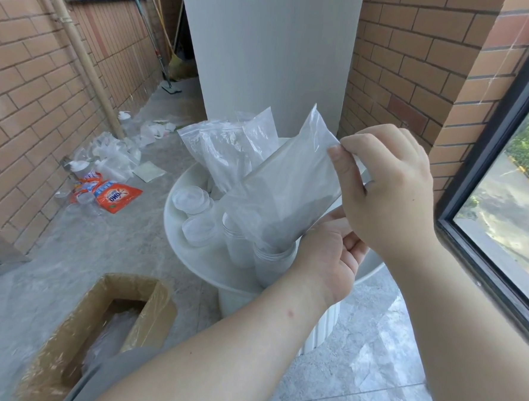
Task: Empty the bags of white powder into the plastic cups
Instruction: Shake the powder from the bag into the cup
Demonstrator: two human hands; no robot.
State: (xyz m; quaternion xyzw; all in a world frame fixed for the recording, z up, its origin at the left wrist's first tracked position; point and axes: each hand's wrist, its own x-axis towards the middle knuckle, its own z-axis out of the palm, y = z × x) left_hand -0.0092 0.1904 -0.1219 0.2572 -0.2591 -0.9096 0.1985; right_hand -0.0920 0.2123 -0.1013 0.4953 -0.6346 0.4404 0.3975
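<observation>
Two hands: both hold one clear plastic zip bag of white powder (289, 186) above a round white table (175, 226).
Right hand (387, 189): thumb and forefinger pinch the bag's raised upper edge; the other fingers are curled behind it.
Left hand (331, 254): the thumb lies against the bag's lower side and the fingers are curled in, gripping it just beside the cup; whether the hand also touches the cup I cannot tell.
Bag position: tilted, its low corner dipping into the mouth of a clear round plastic cup (271, 262) at the near edge of the table.
Neighbouring cup: a second open clear cup (235, 245) stands touching the first, on its left.
Lidded cups: two shorter clear tubs with lids (192, 199) sit further left on the table.
Waiting bags: several more clear powder bags (229, 148) stand upright at the back of the table, against a wide white pillar (266, 45).
Floor, left: an orange detergent packet (115, 194) lies among crumpled clear plastic by the brick wall (31, 93).
Floor, near: an open brown cardboard box (63, 327) holds clear plastic.
Right side: a black-framed window (489, 198).
</observation>
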